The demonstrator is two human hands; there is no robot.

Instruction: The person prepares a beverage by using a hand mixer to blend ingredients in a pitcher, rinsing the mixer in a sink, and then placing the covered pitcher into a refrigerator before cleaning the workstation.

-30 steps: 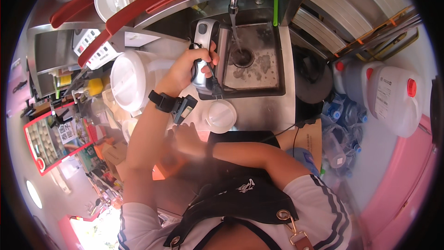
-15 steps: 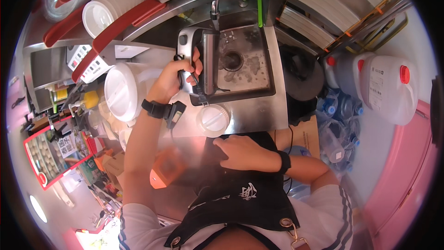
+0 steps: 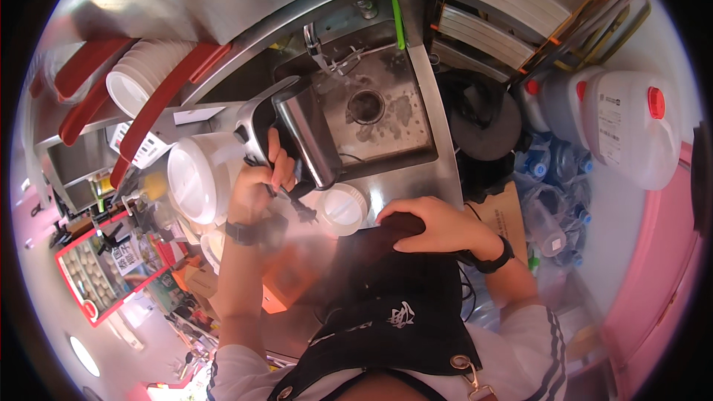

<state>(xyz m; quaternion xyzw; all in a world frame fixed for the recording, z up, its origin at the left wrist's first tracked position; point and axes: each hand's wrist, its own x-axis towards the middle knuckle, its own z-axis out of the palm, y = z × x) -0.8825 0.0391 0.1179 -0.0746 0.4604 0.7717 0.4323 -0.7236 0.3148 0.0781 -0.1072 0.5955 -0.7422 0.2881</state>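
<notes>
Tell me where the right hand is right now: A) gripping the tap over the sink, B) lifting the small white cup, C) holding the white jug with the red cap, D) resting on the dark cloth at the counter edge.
D: the right hand lies flat on the dark cloth at the front of the counter, while the left hand holds the steel kettle beside the sink.

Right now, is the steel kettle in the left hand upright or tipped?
Tipped. The shiny steel kettle lies slanted over the edge of the steel sink, gripped by its handle in the left hand.
</notes>
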